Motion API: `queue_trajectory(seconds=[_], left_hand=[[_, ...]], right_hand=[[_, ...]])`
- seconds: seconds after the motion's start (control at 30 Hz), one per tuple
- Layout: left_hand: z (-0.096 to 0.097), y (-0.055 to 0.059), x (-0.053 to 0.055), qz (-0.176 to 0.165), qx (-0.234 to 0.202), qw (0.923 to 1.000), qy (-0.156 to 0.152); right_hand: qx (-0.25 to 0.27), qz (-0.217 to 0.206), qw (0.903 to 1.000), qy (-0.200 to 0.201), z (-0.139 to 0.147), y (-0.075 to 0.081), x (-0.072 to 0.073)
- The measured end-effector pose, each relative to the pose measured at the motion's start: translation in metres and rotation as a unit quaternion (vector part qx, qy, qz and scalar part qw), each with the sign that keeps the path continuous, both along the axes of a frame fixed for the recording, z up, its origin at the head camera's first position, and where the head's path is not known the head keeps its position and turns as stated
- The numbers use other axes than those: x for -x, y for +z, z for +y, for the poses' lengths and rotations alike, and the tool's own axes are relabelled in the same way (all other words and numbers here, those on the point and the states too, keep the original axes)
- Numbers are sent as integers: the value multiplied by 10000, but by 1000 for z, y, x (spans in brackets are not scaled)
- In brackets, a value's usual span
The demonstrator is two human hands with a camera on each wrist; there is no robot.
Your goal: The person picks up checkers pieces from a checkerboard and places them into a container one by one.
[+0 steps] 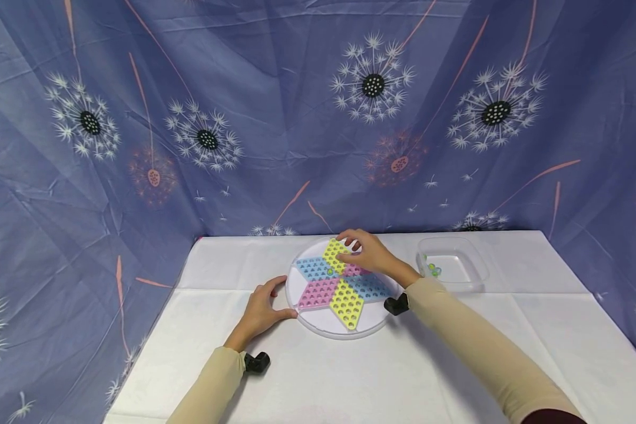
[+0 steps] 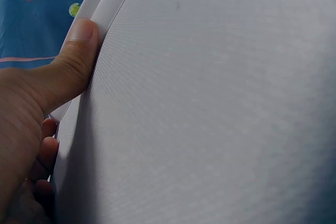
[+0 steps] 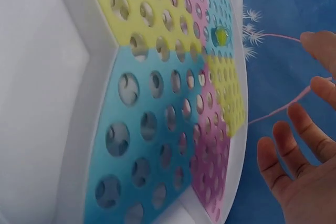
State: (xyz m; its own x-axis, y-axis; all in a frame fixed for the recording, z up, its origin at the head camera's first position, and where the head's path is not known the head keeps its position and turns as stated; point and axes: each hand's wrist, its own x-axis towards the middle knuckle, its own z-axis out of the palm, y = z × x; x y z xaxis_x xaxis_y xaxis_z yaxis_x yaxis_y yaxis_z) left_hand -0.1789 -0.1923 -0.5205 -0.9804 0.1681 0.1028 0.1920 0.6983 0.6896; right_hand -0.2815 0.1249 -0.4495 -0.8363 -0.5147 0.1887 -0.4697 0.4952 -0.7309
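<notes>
A round white Chinese checkers board (image 1: 310,321) with a star of yellow, pink and blue perforated sections lies on the table. One green marble (image 3: 221,36) sits in a hole of a blue section. At the board's left rim my left hand (image 1: 261,307) holds the edge, its thumb (image 2: 79,56) against the side wall and its fingers partly hidden. My right hand (image 1: 371,253) hovers above the far yellow section (image 1: 333,250). Its fingers are spread and loosely bent, with nothing between them in the right wrist view.
To the board's right stands a clear plastic box (image 1: 456,287) with several green and blue marbles (image 1: 433,270) at its left side. A white cloth (image 1: 350,377) covers the table. Behind it hangs a blue dandelion-print curtain (image 1: 275,118).
</notes>
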Motion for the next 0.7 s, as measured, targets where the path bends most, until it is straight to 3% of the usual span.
queue_trajectory(seconds=[0.4,0.7], left_hand=[[1,3,-1,18,8,10000,-35],[1,4,-2,24,-3,10000,-52]], right_hand=[[-83,-117,9996,258,-17,-21,2],[-482,-8,9983,334,-22,-30,1]])
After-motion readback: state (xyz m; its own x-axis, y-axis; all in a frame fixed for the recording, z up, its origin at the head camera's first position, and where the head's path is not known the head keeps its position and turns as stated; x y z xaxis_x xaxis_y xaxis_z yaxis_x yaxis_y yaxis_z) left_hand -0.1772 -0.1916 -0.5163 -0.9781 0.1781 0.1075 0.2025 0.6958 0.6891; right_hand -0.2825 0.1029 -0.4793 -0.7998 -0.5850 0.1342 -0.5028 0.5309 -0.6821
